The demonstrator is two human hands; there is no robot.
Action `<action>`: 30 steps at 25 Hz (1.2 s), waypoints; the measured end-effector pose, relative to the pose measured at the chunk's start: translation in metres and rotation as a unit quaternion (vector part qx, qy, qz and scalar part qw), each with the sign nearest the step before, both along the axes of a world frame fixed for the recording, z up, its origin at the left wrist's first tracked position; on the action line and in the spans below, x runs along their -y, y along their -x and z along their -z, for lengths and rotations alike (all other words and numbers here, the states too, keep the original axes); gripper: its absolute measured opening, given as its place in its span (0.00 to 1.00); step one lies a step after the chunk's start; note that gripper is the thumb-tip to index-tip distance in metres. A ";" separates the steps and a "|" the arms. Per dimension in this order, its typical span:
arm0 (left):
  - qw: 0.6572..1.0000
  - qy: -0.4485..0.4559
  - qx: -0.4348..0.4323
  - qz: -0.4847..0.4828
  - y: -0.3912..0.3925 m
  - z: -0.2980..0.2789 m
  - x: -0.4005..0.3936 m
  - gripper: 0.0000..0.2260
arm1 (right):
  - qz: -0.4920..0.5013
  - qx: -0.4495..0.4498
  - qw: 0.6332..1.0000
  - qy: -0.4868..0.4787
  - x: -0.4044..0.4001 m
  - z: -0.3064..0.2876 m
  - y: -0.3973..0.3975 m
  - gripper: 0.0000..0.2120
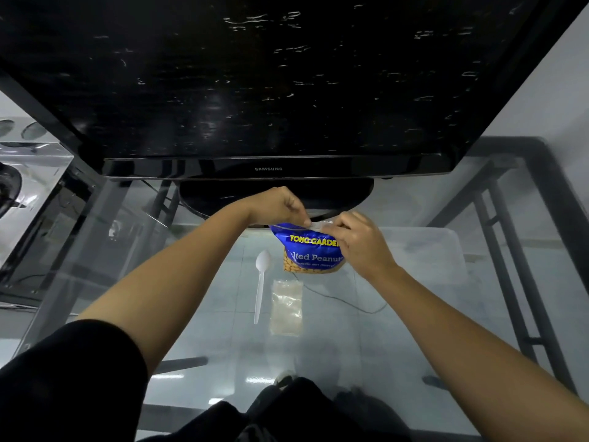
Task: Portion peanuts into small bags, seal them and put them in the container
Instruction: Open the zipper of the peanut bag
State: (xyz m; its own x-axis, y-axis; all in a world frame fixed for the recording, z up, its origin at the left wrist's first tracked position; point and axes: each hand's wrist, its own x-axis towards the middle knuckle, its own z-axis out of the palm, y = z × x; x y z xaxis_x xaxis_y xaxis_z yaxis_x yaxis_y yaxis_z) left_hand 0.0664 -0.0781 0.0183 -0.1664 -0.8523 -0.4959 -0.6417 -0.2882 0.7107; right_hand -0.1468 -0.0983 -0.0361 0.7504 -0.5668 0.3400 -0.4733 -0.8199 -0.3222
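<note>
Left hand: my left hand (280,204) sits just above the middle of the frame, fingers curled, pinching the top edge of the peanut packet (310,250) at its left corner.
Right hand: my right hand (358,239) is just right of centre, thumb and fingers pinching the same top edge from the right side, its palm covering part of the packet's print.
Peanut packet: I see a blue packet with yellow lettering, held upright between both hands at the centre of the frame, with its top strip between the two pinches; I cannot tell whether it rests on the glass table (366,339) or hangs above it.
Small bags: a flat stack of clear small bags (286,307) lies on the glass below the packet, lower centre of the frame.
Spoon: a white plastic spoon (260,282) lies just left of the bags, bowl pointing up the frame, apart from them.
Container: a clear container (427,250) stands to the right of my right hand, centre right.
Monitor: a black monitor (271,169) fills the upper half, its round stand behind my hands.
</note>
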 end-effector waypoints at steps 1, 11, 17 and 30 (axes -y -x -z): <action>1.000 -0.003 0.012 0.009 0.001 -0.001 0.002 0.05 | 0.001 -0.001 1.000 -0.001 0.000 0.000 0.000 0.23; 0.951 0.190 0.222 0.107 0.006 0.008 0.006 0.07 | 0.039 0.012 0.992 -0.122 -0.001 -0.013 -0.014 0.10; 0.902 0.339 0.256 0.077 0.008 0.008 0.005 0.12 | -0.005 0.021 0.996 -0.089 -0.026 -0.021 -0.005 0.10; 0.982 0.096 0.145 -0.071 0.010 0.003 -0.025 0.22 | 0.122 0.001 0.947 -0.297 -0.008 -0.032 -0.004 0.24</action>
